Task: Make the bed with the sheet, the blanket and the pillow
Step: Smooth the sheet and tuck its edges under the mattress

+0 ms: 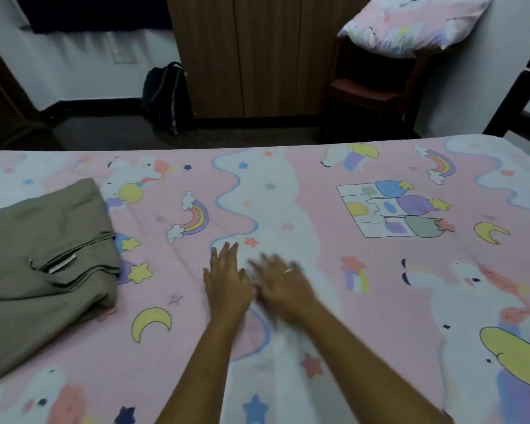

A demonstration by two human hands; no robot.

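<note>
Our sheet (pixel 380 270) lies spread; left hand (pixel 227 286) and right hand (pixel 283 286) smooth it, flat, holding nothing. Folded blanket (pixel 43 264) lower left and pillow (pixel 416 22) upper right wait.

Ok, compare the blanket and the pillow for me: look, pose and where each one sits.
The blanket is plain olive-brown; the pillow is pink with a cartoon print. The blanket lies folded flat on the bed's sheet, at its left; the pillow sits plump on a dark wooden chair across the floor from the bed. Neither is in place yet, and neither hand touches either.
</note>
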